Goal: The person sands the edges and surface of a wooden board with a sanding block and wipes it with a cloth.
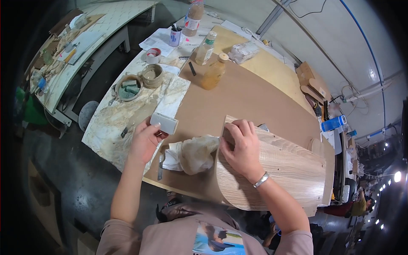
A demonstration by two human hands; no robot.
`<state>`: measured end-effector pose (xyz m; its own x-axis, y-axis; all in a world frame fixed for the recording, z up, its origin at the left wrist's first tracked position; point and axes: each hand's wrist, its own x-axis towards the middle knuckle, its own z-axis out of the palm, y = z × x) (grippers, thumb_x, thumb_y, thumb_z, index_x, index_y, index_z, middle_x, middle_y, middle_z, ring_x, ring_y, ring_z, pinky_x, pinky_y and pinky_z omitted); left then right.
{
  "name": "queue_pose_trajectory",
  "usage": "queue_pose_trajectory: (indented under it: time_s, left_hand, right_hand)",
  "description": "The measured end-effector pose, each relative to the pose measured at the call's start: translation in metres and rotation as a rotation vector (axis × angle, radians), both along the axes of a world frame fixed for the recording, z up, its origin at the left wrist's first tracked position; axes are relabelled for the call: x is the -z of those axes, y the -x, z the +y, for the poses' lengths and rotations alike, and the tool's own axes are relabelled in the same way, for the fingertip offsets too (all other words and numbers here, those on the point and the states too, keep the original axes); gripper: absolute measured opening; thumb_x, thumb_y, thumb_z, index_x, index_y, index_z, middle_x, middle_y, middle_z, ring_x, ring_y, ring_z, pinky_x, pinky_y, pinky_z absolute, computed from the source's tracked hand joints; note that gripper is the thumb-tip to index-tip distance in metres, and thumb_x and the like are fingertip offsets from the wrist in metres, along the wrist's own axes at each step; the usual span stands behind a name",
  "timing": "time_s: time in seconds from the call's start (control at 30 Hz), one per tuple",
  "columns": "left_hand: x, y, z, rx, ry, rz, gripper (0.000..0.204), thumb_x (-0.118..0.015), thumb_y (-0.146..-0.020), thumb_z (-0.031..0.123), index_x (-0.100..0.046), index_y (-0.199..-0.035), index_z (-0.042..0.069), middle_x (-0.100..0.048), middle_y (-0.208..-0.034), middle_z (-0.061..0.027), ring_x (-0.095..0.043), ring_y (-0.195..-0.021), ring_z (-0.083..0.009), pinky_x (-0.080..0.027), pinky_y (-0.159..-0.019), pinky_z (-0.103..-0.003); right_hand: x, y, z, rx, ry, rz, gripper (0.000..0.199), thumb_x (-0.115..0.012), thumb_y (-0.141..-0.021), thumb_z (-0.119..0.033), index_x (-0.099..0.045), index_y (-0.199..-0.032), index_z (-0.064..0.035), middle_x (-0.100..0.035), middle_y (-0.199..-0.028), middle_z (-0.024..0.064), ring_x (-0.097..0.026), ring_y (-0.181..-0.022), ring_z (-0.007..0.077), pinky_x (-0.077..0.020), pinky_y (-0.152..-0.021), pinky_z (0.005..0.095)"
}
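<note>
My left hand (pixel 144 140) grips a small grey rectangular block (pixel 164 123) above the left edge of the brown board (pixel 238 93). My right hand (pixel 240 146) presses on the near left edge of a light wood-grain panel (pixel 280 174) that lies on the board; a metal bracelet sits on that wrist. A crumpled stained white rag (pixel 191 154) lies between the two hands, touching the panel's edge. A thin metal blade (pixel 160 166) rests on the board just below my left hand.
Two capped bottles (pixel 210 63) of amber liquid stand at the board's far end. Left of them are rolls of tape (pixel 152 75), a round tub (pixel 128 87), a cup of pens (pixel 174 35) and stained paper (pixel 114 123). A second cluttered bench (pixel 72 46) stands far left.
</note>
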<state>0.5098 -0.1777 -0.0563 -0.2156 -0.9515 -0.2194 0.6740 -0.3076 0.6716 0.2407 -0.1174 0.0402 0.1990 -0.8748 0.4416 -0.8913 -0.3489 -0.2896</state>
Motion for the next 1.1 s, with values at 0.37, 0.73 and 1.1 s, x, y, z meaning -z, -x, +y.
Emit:
queue_pose_trajectory:
  time_s: [0.37, 0.73, 1.1]
  left_hand:
    - [-0.059, 0.047, 0.048, 0.237, 0.493, -0.416, 0.037, -0.069, -0.091, 0.008, -0.053, -0.123, -0.001, -0.063, -0.11, -0.0056, -0.059, -0.099, -0.0123, -0.048, -0.091, -0.028]
    - [-0.073, 0.082, 0.01, 0.143, 0.835, -0.867, 0.035, -0.07, -0.081, 0.002, -0.057, -0.113, -0.005, -0.064, -0.095, -0.0133, -0.064, -0.085, -0.0229, -0.051, -0.077, -0.034]
    - [-0.07, 0.1, -0.035, 0.138, 0.903, -0.872, 0.032, -0.068, -0.088, 0.005, -0.058, -0.117, -0.003, -0.069, -0.092, -0.0133, -0.067, -0.084, -0.0198, -0.053, -0.076, -0.032]
  right_hand:
    - [0.008, 0.075, -0.015, 0.239, -0.153, 0.041, 0.033, -0.063, -0.091, -0.029, -0.067, -0.1, 0.0024, -0.067, -0.105, 0.0219, -0.06, -0.101, 0.039, -0.0468, -0.093, 0.0457]
    - [0.004, 0.062, -0.014, 0.311, -0.255, 0.002, 0.04, -0.062, -0.091, -0.035, -0.068, -0.072, -0.0001, -0.068, -0.071, 0.0192, -0.065, -0.071, 0.0372, -0.0517, -0.075, 0.045]
    - [0.006, 0.067, -0.013, 0.299, -0.261, -0.035, 0.045, -0.062, -0.091, -0.04, -0.068, -0.072, 0.0009, -0.067, -0.07, 0.02, -0.064, -0.072, 0.0391, -0.0523, -0.075, 0.0456]
